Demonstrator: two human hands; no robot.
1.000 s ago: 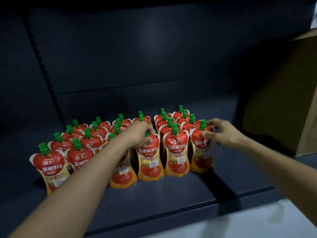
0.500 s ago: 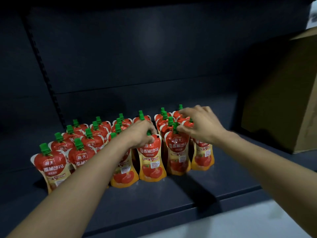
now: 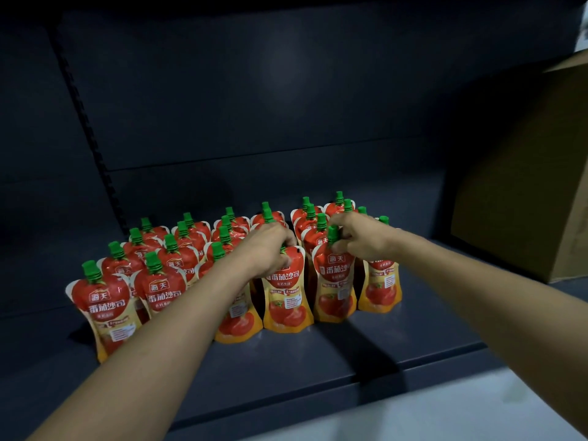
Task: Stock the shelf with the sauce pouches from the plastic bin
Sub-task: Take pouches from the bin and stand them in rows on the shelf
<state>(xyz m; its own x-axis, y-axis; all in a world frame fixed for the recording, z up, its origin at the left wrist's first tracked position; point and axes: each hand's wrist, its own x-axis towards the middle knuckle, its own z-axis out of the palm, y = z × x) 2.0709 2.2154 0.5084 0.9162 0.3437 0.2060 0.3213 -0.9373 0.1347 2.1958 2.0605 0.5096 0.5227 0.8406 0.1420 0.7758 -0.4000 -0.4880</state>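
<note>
Several red and yellow sauce pouches with green caps stand in rows on the dark shelf (image 3: 318,354). My left hand (image 3: 265,249) grips the top of a front-row pouch (image 3: 286,297), hiding its cap. My right hand (image 3: 359,237) pinches the green cap of the pouch to its right (image 3: 335,288). One more front-row pouch (image 3: 380,288) stands upright at the right end, partly behind my right wrist. The plastic bin is out of view.
A brown cardboard box (image 3: 525,186) stands on the shelf at the right, close to the pouches. The dark back panel (image 3: 254,90) rises behind the rows. Bare shelf lies in front of the pouches. A pale floor (image 3: 445,415) shows below the shelf edge.
My right hand left the rightmost pouch and moved left onto the cap of the neighbouring front-row pouch. My left hand stayed on its pouch.
</note>
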